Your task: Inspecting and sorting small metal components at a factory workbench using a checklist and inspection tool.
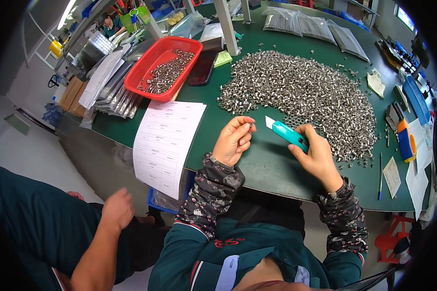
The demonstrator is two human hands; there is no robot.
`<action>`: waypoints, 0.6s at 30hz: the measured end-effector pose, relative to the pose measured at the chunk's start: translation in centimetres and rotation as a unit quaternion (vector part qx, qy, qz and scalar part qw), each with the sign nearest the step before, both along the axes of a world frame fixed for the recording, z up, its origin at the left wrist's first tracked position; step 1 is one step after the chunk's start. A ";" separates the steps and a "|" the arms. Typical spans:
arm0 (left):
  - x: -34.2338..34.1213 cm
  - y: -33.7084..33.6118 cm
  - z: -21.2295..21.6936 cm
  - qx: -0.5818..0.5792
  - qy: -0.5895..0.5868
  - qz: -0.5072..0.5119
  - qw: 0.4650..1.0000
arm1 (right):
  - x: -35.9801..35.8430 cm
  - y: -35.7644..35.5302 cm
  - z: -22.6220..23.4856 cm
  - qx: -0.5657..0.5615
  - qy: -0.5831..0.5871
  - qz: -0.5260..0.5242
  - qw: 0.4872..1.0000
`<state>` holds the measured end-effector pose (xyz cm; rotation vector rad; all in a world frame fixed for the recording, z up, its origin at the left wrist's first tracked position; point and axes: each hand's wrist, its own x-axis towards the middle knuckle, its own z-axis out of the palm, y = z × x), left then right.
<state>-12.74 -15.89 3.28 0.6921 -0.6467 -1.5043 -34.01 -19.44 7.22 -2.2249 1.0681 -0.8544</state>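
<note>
My left hand pinches a small metal ring between thumb and fingertips, above the near part of the green table. Just to its right, my right hand grips a teal utility knife. The knife's pale blade is out and points toward my left hand, with a small gap between them. Behind both hands spreads a large heap of small shiny metal rings. A red plastic basket at the left holds more of these small metal pieces.
Printed paper hangs over the table's front edge at the left. A co-worker's hand is close on my left. Bagged parts lie at the back. Tape, a pen and a blue tray are at the right.
</note>
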 end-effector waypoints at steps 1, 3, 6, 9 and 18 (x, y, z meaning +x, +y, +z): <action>0.2 0.0 -0.2 -0.013 0.006 -0.003 1.000 | 0.5 -0.2 0.3 0.001 0.001 0.001 1.000; 0.4 0.0 -0.5 -0.005 0.013 -0.001 1.000 | 1.3 -0.6 0.5 -0.028 0.003 0.032 0.999; 0.4 0.0 -0.6 -0.011 0.028 0.017 0.999 | 2.2 -0.7 0.1 -0.032 -0.005 0.034 0.999; 0.4 0.0 -0.6 -0.002 0.026 0.031 0.999 | 2.2 -0.4 -0.6 -0.060 -0.017 0.030 0.998; 0.2 0.0 -0.6 -0.013 0.010 0.026 1.000 | 1.6 -0.1 -1.2 -0.042 0.003 0.065 0.997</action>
